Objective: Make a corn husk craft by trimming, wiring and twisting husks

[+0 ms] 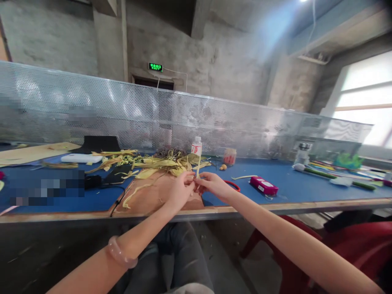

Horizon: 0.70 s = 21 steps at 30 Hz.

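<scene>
Just above the brown board (147, 200), my left hand (183, 188) and my right hand (214, 185) meet at the fingertips. Both are pinched on a narrow pale yellow strip of dried leaf (198, 169) that sticks upward between them. Their fingers hide its lower end. Behind them spreads a heap of dried yellow leaves (162, 166) that looks like husk. A curled loose strip (131, 197) lies on the board left of my hands. Beyond the upright strip stands a small clear bottle (196, 147) with a red and white label.
Right of my hands lie a magenta box (263, 185) and a red ring-like handle (232, 185). A jar (229, 156) stands farther back. A perforated metal screen (183, 116) closes off the blue table's (300, 190) far side. A red chair (361, 245) is at lower right.
</scene>
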Each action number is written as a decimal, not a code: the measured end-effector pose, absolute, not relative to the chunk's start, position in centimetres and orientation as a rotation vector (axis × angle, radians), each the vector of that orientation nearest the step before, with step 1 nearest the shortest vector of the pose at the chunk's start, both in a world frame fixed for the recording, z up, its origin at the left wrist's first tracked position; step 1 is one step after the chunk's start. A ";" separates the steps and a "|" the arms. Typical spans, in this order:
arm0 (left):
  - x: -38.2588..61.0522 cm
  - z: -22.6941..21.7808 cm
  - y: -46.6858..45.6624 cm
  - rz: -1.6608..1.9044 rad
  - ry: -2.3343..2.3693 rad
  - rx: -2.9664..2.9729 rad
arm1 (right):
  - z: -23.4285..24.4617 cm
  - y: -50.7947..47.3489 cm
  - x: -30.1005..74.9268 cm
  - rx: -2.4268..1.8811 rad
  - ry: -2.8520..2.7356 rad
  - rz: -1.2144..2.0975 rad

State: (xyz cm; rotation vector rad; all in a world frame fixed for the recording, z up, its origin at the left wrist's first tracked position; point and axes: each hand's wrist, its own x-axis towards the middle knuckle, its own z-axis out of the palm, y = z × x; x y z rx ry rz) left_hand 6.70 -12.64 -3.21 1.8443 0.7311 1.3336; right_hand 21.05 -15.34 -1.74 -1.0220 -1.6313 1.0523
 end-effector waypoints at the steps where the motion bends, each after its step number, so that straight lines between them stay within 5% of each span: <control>1: 6.4 -3.1 -12.7 1.332 0.722 1.817 | -1.7 -15.5 21.0 -0.945 -1.574 1.140; 7: 5.2 -2.8 -12.4 1.340 0.793 1.683 | -2.4 -15.2 20.6 -0.824 -1.408 1.257; 21: 3.7 -0.4 -11.9 0.902 0.814 1.430 | -0.4 -12.8 21.4 -1.108 -1.781 0.703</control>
